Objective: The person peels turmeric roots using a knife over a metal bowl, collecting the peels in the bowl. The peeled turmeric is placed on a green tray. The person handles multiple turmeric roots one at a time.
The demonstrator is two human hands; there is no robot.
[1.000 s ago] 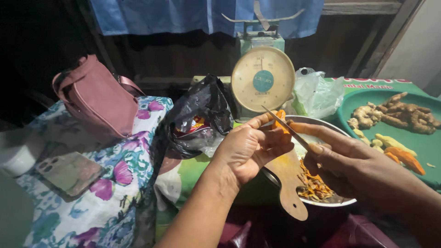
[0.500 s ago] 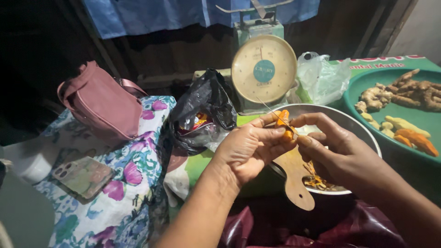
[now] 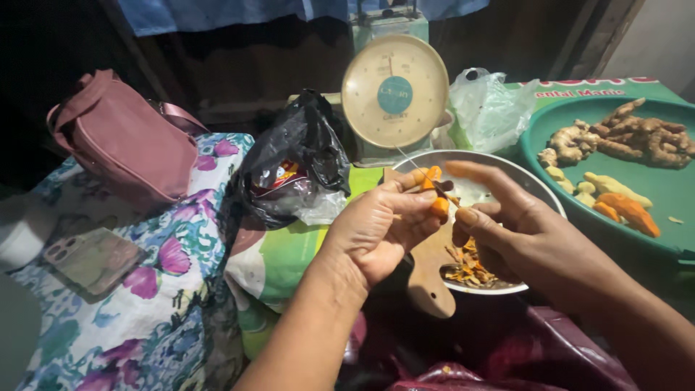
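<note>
Landmark: metal bowl (image 3: 539, 190). Left of it, pink bag (image 3: 123, 141) and phone (image 3: 90, 257) on floral cloth (image 3: 166, 304), then black plastic bag (image 3: 293, 163); dial scale (image 3: 394, 90) just behind the bowl

Left hand (image 3: 380, 228) over the bowl's left rim, grip closed on an orange root piece (image 3: 436, 192) pinched at the fingertips; piece stands roughly upright, long axis slightly tilted, above the wooden board (image 3: 433, 268) lying in the bowl

Right hand (image 3: 521, 232) directly right of the piece, nearer the bowl's centre, grip closed narrow on a thin blade (image 3: 423, 174); blade runs up-left across the piece, touching it. Handle hidden

Orange peelings (image 3: 467, 268) in the bowl below both hands. Right of the bowl: green tray (image 3: 670, 195) with more roots (image 3: 622, 137)
</note>
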